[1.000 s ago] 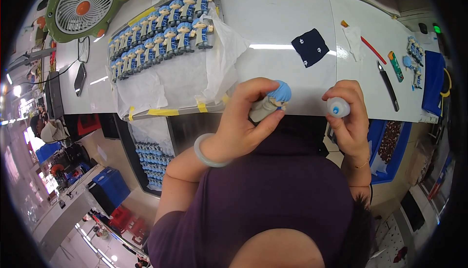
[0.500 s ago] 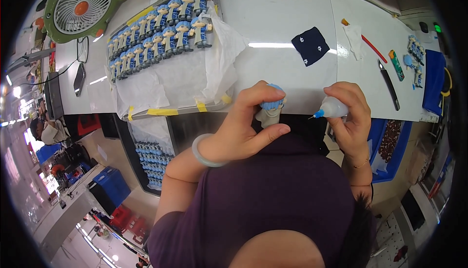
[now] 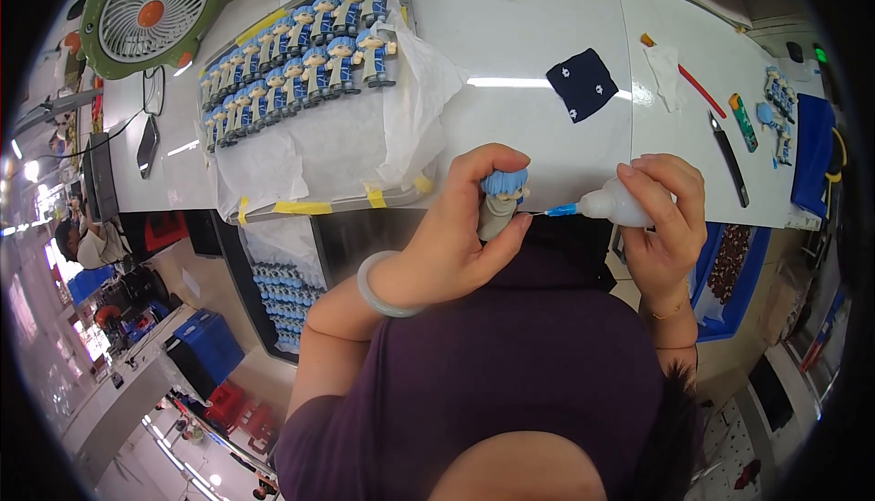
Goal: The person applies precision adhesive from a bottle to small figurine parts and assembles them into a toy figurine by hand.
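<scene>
My left hand [image 3: 460,218] grips a small blue-haired figurine [image 3: 501,198] with a pale cloak, upright above the near table edge. The thumb lies along its front and the index finger curls over its head. In my right hand [image 3: 665,214] is a white squeeze bottle [image 3: 615,204] with a blue needle tip. The bottle lies sideways, and its thin needle reaches the figurine's side by my left thumb; whether it touches cannot be made out. At the upper left, several like figurines [image 3: 314,72] lie in two rows on a paper-lined tray [image 3: 305,210].
A dark cloth [image 3: 581,85] lies mid-table. To its right are a red stick [image 3: 702,91], a green box cutter [image 3: 742,123], a black-handled knife [image 3: 729,159] and more figurines [image 3: 775,113]. A green fan [image 3: 150,14] stands far left. Below the table are a figurine crate [image 3: 287,305] and a blue bin [image 3: 729,314].
The squeeze bottle's needle has turned level and come up to the figurine. My left hand has turned the figurine so its face shows toward the right.
</scene>
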